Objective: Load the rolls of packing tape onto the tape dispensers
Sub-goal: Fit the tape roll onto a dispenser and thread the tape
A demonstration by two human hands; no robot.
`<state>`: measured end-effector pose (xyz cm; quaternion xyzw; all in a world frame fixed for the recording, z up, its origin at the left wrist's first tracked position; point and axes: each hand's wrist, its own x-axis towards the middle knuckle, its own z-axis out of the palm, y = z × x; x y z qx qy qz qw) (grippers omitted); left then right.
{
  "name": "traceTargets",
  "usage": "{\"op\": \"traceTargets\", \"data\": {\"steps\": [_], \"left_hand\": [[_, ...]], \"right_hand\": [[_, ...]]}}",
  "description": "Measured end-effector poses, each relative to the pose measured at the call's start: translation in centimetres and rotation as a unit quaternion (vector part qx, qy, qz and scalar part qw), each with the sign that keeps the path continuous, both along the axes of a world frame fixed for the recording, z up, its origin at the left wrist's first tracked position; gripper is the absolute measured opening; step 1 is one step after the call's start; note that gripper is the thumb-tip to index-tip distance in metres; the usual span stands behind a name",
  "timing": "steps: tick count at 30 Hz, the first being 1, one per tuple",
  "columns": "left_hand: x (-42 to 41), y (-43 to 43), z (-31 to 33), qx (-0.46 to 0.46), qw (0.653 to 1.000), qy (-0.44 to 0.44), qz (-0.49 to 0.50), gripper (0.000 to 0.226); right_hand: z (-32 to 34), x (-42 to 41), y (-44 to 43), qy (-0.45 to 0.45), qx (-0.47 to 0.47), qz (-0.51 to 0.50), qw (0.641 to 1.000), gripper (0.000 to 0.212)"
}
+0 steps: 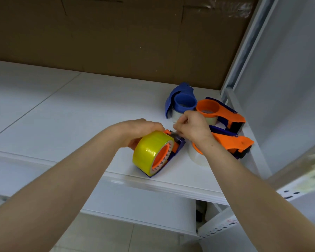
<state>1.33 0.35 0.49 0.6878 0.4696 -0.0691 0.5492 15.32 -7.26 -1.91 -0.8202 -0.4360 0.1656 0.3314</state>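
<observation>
**At the shelf's front edge: roll seated, tape end to be threaded**

Near the front edge of the white shelf, a yellow-tinted roll of packing tape sits on the hub of an orange-and-blue plastic tape dispenser, which stands on its side. The left hand reaches over from 10 o'clock, its fingers curled round the back of the roll to steady it. The right hand is at 1 o'clock from the roll, fingers bunched in a pinch at the dispenser's cutter end. What lies between them is too small to see, so I cannot tell whether they hold the loose tape end.

Further off are three more dispensers, each seeming to carry a clear roll:
- a blue plastic dispenser at 1 o'clock
- an orange dispenser with a dark blade guard at 2 o'clock
- a second orange dispenser at 3 o'clock, partly behind the right wrist

Judging by this, the roll is mounted and the step in hand is leading its free end to the blade. The next move calls for:
- a firm hold on the roll
- a straight pull, so that the film does not fold onto itself
- fingers kept off the teeth
</observation>
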Motion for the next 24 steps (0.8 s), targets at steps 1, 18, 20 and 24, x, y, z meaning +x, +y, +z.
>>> {"op": "traceTargets", "data": {"steps": [1,18,20,24], "left_hand": [[0.1,0.0,0.3,-0.039,0.999,-0.008,-0.005,0.031],[-1.9,-4.0,-0.1,-0.265,0.91,-0.212,0.237,0.027],[-2.2,-4.1,0.7,-0.258,0.915,-0.21,0.23,0.027],[-2.6,-4.3,1.2,-0.143,0.929,-0.262,0.221,0.03]], "right_hand": [[0.0,-0.1,0.0,-0.002,0.006,0.001,1.0,0.027],[2.4,-2.2,0.3,0.034,0.139,0.036,0.989,0.02],[2.8,-2.1,0.4,0.086,0.134,0.026,0.987,0.019],[4.1,-2.2,0.5,0.184,0.168,0.009,0.968,0.022]]}}
